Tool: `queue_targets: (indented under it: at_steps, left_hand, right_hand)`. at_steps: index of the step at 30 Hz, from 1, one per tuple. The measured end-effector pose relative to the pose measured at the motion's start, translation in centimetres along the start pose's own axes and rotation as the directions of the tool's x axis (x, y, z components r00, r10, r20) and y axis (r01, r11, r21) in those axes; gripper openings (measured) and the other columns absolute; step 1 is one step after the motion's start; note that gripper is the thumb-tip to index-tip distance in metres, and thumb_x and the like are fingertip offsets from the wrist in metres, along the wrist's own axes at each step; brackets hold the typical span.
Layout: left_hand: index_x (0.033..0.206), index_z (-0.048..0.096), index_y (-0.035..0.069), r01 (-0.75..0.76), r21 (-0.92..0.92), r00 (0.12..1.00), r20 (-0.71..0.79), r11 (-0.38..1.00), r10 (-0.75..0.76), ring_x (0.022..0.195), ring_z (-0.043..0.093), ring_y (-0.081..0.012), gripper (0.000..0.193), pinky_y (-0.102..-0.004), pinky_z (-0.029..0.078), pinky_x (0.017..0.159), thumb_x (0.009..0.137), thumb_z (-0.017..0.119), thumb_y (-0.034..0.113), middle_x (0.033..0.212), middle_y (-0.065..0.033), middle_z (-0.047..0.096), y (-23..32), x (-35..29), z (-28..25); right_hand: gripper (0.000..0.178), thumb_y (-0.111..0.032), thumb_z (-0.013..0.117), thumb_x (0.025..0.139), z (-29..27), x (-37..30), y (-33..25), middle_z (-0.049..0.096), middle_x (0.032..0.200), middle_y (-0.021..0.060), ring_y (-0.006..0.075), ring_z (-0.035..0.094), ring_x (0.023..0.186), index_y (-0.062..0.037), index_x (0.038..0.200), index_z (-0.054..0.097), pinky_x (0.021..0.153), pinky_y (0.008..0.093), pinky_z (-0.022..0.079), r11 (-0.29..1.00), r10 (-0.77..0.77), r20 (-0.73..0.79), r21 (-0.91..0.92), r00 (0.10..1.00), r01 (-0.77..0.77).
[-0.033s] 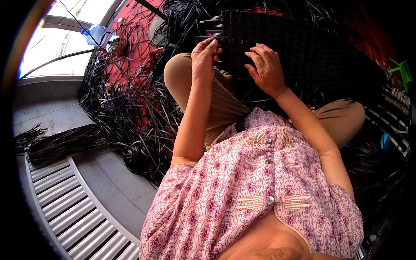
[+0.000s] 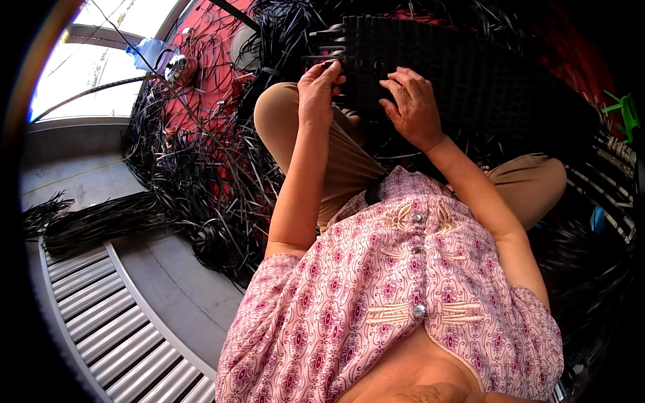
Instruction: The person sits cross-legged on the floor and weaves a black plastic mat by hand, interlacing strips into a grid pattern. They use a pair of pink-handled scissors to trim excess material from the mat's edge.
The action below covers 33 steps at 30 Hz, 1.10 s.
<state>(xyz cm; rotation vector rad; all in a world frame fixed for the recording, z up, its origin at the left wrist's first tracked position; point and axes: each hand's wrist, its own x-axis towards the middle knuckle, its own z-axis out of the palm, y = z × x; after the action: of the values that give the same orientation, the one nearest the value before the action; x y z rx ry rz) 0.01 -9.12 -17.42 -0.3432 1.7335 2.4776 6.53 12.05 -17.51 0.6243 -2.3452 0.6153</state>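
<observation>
Loose strips (image 2: 222,221) crowd my room left of the panel (image 2: 463,84), whose left edge ends in prongs (image 2: 328,33). It lies ahead of the knees (image 2: 277,111), black, closely woven. My left hand (image 2: 318,95) pinches a dark sliver (image 2: 328,65); my right hand's (image 2: 414,111) fingers curl half-parted, grip unclear.

The woven panel (image 2: 463,77) at upper centre was black, the trousers (image 2: 277,119) tan, the buttoned shirt (image 2: 336,295) pink with purple medallions, the lower-left slatted rack (image 2: 119,328) silvery
</observation>
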Motion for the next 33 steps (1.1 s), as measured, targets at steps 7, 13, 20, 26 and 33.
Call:
queue_targets:
  at_steps: [7, 13, 20, 26, 33]
  left_hand:
    - [0.096, 0.072, 0.008, -0.029, -0.053, 0.995, -0.095, 0.998, 0.024, 0.068, 0.063, -0.0068, 0.012, -0.0207, 0.046, 0.057, 0.091, 0.078, 0.016, 0.085, 0.0016, 0.07, -0.9, 0.1, 0.9]
    - [0.091, 0.068, 0.008, -0.057, -0.23, 0.99, -0.139, 0.971, 0.026, 0.064, 0.061, -0.0063, 0.009, -0.0202, 0.045, 0.055, 0.093, 0.075, 0.013, 0.081, -0.0001, 0.069, -1.9, 0.2, 1.0]
    - [0.086, 0.062, 0.01, -0.075, -0.299, 0.985, -0.173, 0.951, 0.023, 0.059, 0.055, -0.0052, 0.015, -0.0184, 0.037, 0.049, 0.096, 0.072, 0.014, 0.074, 0.0004, 0.064, -3.4, 2.1, 0.8]
    - [0.093, 0.053, 0.008, 0.11, -0.589, 0.994, 0.051, 0.8, -0.098, 0.053, 0.041, -0.0064, 0.016, -0.0184, 0.033, 0.045, 0.105, 0.058, 0.017, 0.067, 0.0028, 0.049, -3.1, 3.3, -0.4]
    - [0.093, 0.053, 0.008, 0.101, -0.631, 0.99, -0.014, 0.769, -0.141, 0.056, 0.042, -0.0077, 0.015, -0.0205, 0.035, 0.047, 0.104, 0.06, 0.014, 0.069, 0.0016, 0.048, -3.2, 4.8, -1.8]
  right_hand:
    - [0.036, -0.018, 0.075, 0.085, 0.5, -0.5, 0.2, 0.059, 0.126, 0.0061, 0.0272, 0.054, 0.127, -0.0092, 0.118, 0.065, 0.104, 0.0425, 0.043, 0.997, -0.056, -0.002, -0.061, 0.998, 0.055]
    - [0.033, -0.019, 0.075, 0.084, 0.7, -0.9, 0.2, 0.06, 0.125, 0.0051, 0.0258, 0.055, 0.126, -0.0099, 0.115, 0.068, 0.103, 0.0423, 0.041, 0.994, -0.068, -0.018, -0.088, 0.997, 0.067]
    - [0.032, -0.022, 0.073, 0.086, 0.8, -1.4, 0.8, 0.06, 0.126, 0.0055, 0.026, 0.053, 0.129, -0.0129, 0.115, 0.067, 0.103, 0.0474, 0.039, 0.993, -0.036, -0.013, -0.112, 0.999, 0.034]
    - [0.03, -0.025, 0.069, 0.088, 0.9, -1.5, 1.4, 0.061, 0.124, 0.0081, 0.0267, 0.056, 0.124, -0.0082, 0.113, 0.068, 0.104, 0.0471, 0.04, 0.989, -0.074, -0.103, -0.133, 0.992, 0.06]
    - [0.025, -0.023, 0.068, 0.09, 0.9, -1.3, 0.9, 0.062, 0.118, 0.0077, 0.0252, 0.057, 0.119, -0.0062, 0.109, 0.067, 0.102, 0.0445, 0.041, 0.991, -0.075, -0.142, -0.123, 0.987, 0.058]
